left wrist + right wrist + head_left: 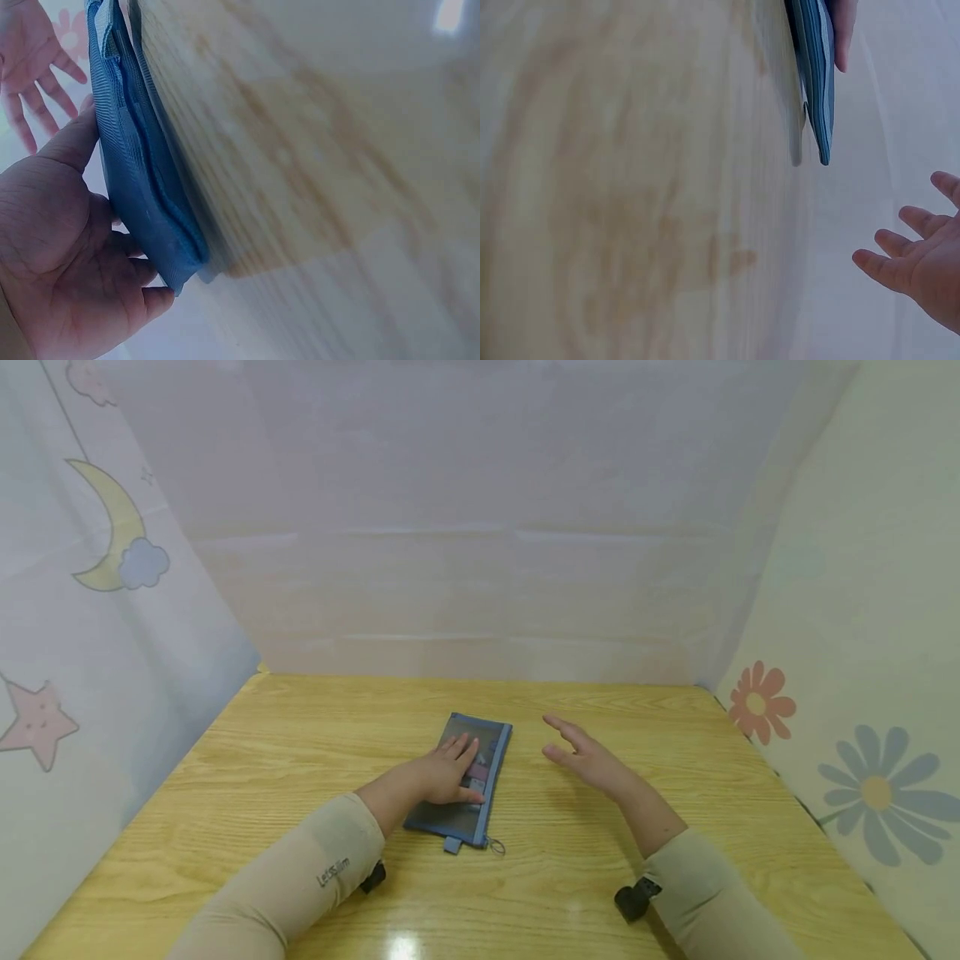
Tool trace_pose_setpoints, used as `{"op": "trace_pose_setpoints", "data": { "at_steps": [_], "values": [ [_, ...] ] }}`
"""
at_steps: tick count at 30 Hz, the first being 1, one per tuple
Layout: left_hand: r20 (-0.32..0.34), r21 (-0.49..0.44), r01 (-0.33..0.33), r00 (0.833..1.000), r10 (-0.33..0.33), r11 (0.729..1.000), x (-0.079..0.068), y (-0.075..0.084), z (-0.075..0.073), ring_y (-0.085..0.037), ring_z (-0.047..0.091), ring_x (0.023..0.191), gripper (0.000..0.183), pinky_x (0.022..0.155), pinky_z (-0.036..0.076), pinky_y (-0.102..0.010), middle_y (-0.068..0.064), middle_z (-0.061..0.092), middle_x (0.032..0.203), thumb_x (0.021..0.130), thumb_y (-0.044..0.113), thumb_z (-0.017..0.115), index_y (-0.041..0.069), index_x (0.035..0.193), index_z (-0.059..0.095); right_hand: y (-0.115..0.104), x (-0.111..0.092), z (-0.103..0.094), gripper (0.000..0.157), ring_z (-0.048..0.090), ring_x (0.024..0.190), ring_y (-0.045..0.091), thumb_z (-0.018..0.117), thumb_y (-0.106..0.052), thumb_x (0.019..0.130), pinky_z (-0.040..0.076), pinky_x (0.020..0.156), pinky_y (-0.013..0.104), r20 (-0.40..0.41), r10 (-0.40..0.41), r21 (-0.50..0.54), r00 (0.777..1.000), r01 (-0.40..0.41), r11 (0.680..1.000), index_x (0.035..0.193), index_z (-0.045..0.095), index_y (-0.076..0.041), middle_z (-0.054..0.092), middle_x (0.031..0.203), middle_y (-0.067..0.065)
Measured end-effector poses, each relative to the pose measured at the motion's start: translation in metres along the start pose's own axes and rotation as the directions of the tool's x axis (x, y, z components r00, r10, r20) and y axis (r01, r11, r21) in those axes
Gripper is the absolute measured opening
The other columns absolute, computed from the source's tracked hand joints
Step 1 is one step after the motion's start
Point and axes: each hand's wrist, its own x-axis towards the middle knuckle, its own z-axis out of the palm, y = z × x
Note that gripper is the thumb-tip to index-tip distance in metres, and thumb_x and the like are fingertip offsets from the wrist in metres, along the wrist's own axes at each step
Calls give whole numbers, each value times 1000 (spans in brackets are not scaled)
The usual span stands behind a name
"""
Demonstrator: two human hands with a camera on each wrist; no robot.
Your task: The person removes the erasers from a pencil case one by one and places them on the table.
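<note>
A flat blue zip pouch (pixel 442 817) with a see-through mesh face lies on the wooden table; a few small items, one of them pinkish, show through it. My left hand (pixel 447 774) rests on top of the pouch with its fingers spread. In the left wrist view, that hand (pixel 60 247) touches the broad side of the pouch (pixel 139 172). To the right of the pouch, my right hand (pixel 592 760) hovers above the table, fingers extended and holding nothing. The right wrist view shows this hand (pixel 930 262) apart from the pouch (pixel 816 82).
The yellow wood-grain table (pixel 315 727) meets a pale backdrop (pixel 480 593) at its far edge. Printed side sheets stand left and right, one with a moon (pixel 123 510), the other with flowers. A ring (pixel 496 846) hangs at the pouch's near corner.
</note>
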Motion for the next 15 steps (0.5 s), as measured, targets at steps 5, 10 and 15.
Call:
{"op": "trace_pose_setpoints", "data": {
  "at_steps": [5,10,15],
  "values": [
    [-3,-2,-6,1000,6,1000,1,-1,1,-31,1,138,94,112,12,-45,-13,-2,152,83,65,43,10,147,2,0,1,5,63,12,136,38,50,-43,92,16,103,64,19,-8,-3,1000,8,1000,145,22,-24,15,151,7],
    [-5,2,-3,1000,3,1000,1,-1,1,-32,2,138,94,112,12,-44,-14,-1,152,83,65,43,9,147,3,1,3,10,58,19,134,36,53,-35,92,19,104,61,31,-24,-24,999,24,999,142,30,-15,27,147,8],
    [-2,1,-2,1000,2,1000,1,-1,0,-32,1,138,94,112,11,-44,-14,-1,152,83,65,44,10,147,2,-2,3,14,54,22,133,39,54,-27,93,20,103,62,53,-23,-13,998,24,1000,140,34,-8,31,144,13]
  ]
}}
